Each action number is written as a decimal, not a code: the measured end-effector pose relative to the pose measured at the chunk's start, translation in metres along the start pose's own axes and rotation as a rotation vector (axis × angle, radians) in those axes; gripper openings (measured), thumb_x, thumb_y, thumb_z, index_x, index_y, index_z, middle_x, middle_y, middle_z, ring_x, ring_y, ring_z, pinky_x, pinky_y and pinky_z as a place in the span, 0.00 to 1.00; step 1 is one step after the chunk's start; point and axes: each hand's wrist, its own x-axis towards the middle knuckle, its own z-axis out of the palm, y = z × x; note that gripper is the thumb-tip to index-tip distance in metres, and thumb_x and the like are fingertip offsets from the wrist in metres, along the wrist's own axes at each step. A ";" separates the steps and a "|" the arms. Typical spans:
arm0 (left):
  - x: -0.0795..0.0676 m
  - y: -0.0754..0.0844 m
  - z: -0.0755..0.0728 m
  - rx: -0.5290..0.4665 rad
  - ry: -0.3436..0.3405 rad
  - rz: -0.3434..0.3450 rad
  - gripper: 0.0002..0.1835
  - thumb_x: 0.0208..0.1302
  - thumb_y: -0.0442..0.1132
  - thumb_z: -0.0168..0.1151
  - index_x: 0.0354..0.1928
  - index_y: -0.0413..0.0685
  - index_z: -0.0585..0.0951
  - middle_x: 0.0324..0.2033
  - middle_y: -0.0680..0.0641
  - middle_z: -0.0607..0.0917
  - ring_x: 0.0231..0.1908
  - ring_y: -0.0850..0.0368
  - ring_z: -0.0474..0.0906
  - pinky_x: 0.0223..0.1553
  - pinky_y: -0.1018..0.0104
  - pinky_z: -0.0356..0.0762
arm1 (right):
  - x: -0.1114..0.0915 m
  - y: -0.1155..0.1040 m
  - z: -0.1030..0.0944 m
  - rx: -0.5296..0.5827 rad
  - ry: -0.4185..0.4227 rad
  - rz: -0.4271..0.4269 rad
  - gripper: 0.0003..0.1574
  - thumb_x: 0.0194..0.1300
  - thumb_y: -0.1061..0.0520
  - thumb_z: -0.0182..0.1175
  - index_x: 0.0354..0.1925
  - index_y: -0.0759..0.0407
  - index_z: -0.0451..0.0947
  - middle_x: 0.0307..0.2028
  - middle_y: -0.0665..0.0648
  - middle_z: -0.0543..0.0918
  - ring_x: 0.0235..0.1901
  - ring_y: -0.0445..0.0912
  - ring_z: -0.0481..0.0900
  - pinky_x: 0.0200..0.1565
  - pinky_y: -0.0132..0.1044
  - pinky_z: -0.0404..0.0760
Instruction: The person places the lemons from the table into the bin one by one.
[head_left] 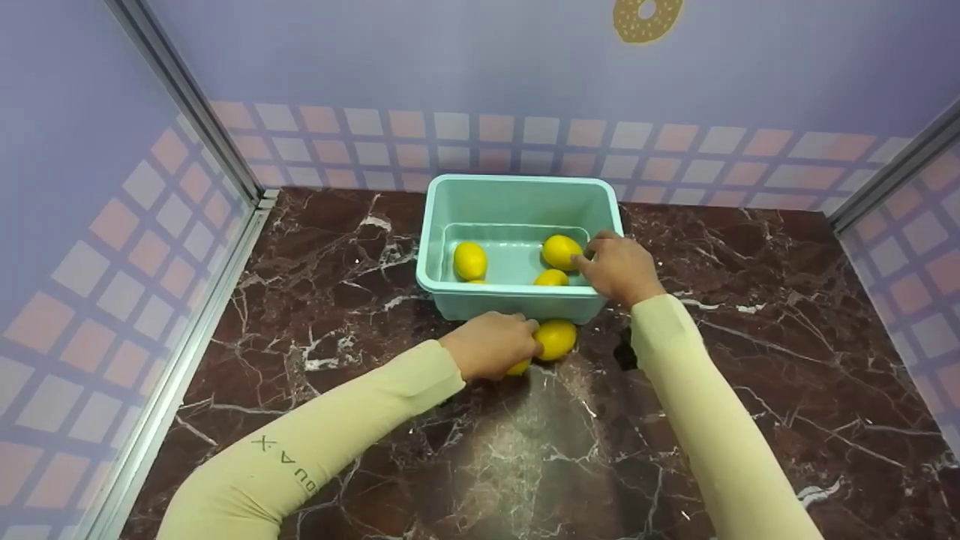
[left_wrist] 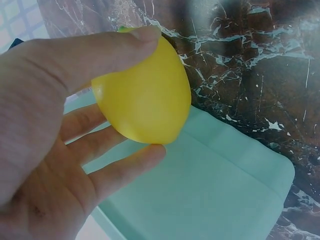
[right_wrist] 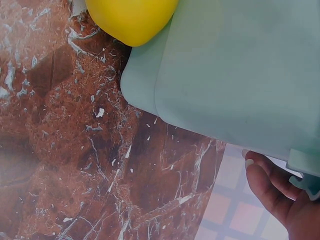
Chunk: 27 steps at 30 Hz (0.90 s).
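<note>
A light green plastic bin [head_left: 517, 289] stands on the marble table near the back wall. My left hand [head_left: 495, 345] is low in front of it, holding a yellow lemon [left_wrist: 150, 95] between thumb and fingers. Beside that hand, a lemon [head_left: 555, 340] sits against the bin's front, and part of another lemon [head_left: 519, 367] peeks out below the fingers. My right hand [head_left: 621, 268] grips the bin's right rim. In the right wrist view its fingers [right_wrist: 267, 187] show at the bin's side. Inside the bin lie several lemons [head_left: 470, 261], partly hidden by the front wall.
The dark red marble table [head_left: 337, 435] runs around the bin. Behind it rises a purple wall [head_left: 375, 67] with pink and white squares. A side panel [head_left: 82, 247] with a metal edge bounds the left, and another panel [head_left: 915, 247] the right.
</note>
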 end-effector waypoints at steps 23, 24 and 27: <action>-0.006 -0.004 -0.019 0.097 0.071 -0.002 0.14 0.63 0.39 0.63 0.50 0.57 0.83 0.42 0.48 0.82 0.39 0.52 0.81 0.38 0.59 0.82 | 0.000 0.001 0.000 -0.008 0.003 -0.008 0.29 0.67 0.39 0.51 0.45 0.62 0.82 0.55 0.61 0.78 0.51 0.63 0.78 0.55 0.59 0.74; -0.006 -0.004 -0.019 0.100 0.069 -0.001 0.14 0.62 0.38 0.63 0.50 0.57 0.83 0.43 0.48 0.82 0.39 0.53 0.81 0.39 0.59 0.82 | 0.000 0.001 0.000 -0.010 0.003 -0.010 0.30 0.67 0.39 0.51 0.45 0.62 0.82 0.55 0.61 0.78 0.50 0.63 0.78 0.55 0.59 0.74; -0.007 -0.004 -0.021 0.099 0.065 -0.002 0.15 0.62 0.38 0.64 0.51 0.57 0.83 0.43 0.48 0.82 0.40 0.53 0.81 0.40 0.59 0.82 | 0.001 0.001 0.000 -0.009 -0.003 -0.008 0.30 0.67 0.39 0.51 0.46 0.62 0.82 0.55 0.61 0.78 0.51 0.62 0.78 0.55 0.59 0.74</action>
